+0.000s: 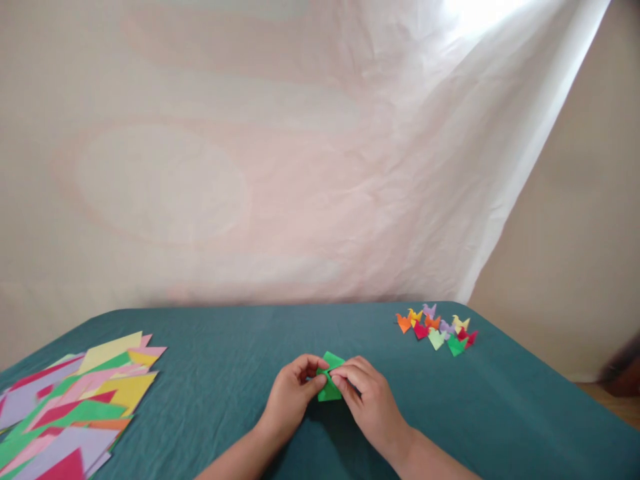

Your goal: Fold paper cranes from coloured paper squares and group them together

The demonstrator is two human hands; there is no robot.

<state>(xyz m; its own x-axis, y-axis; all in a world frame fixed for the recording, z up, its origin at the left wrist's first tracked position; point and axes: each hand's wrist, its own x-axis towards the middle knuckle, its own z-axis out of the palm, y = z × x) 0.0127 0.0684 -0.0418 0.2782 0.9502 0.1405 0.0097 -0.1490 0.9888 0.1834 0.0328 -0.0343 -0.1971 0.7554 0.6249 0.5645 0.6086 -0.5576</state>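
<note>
Within the grip: folded piece, paper, matt, smooth between creases. Beneath the grip: tablecloth, cloth, matt, faintly wrinkled. Left of the grip: loose sheets, paper, smooth, matt. To the right of the grip, farther out: folded figures, paper, matt, creased to sharp edges. Beyond the grip: hanging drape, cloth-like sheeting, smooth at left, crinkled at right, with a slight sheen on the lit side. Far right of the grip: floor, wood in appearance, finish too small to tell.
</note>
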